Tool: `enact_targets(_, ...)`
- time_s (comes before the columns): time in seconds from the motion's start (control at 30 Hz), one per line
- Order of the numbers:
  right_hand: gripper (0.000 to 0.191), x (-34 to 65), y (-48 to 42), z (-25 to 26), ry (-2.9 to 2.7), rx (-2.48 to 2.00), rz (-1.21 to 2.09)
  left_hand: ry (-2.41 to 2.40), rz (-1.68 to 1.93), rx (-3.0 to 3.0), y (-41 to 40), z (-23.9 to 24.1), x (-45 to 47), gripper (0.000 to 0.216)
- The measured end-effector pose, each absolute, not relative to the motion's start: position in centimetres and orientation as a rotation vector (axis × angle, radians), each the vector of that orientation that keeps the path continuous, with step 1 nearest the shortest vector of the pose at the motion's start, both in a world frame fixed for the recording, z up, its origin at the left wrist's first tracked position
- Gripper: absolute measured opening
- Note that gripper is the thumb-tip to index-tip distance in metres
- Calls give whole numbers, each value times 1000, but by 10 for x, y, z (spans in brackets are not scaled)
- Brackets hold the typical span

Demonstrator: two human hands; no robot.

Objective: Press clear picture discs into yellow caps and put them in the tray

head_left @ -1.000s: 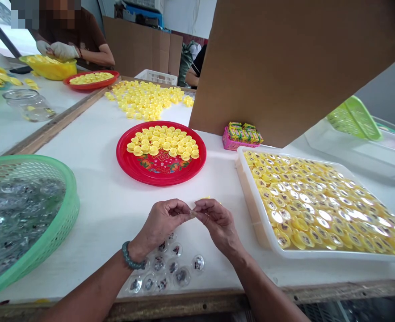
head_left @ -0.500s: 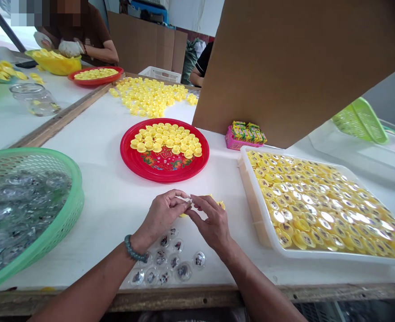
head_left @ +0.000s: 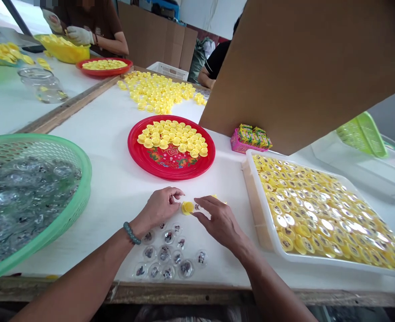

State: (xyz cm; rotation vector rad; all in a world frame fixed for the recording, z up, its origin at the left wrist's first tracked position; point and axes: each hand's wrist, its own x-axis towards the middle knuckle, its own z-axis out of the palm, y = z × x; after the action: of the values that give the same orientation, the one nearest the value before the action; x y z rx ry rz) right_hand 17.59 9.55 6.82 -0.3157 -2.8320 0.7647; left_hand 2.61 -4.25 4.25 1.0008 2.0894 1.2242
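Right hand (head_left: pixel 220 219) gapes beside a yellow cap (head_left: pixel 187 207), hold unclear; left hand (head_left: pixel 160 208) half-curled, apparently empty. Cap seems light, stiff, best pinched by its rim.

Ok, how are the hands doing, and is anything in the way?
Left hand open, beside yellow piece. Right hand around small printed piece, grip unclear. Nothing seen blocking either hand.

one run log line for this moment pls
left hand: beside yellow brimmed piece | right hand: at printed clear disc, grip unclear | nearer: loose clear domes | beyond: red tray
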Motion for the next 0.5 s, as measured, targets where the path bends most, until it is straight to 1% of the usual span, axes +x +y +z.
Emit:
enact_targets(0.17, 22, 166, 92, 68, -2987, -284, 630, 1997, 1237, 1050, -37, 33, 30, 20)
enact_targets(0.33, 19, 159, 89, 61, -2995, -284, 609, 1997, 1233, 1072, -34, 33, 32, 24)
enact_targets(0.5, 13, 154, 91, 56, -3041, -188, 513, 2006, 1256, 983, -32, 32, 32, 23)
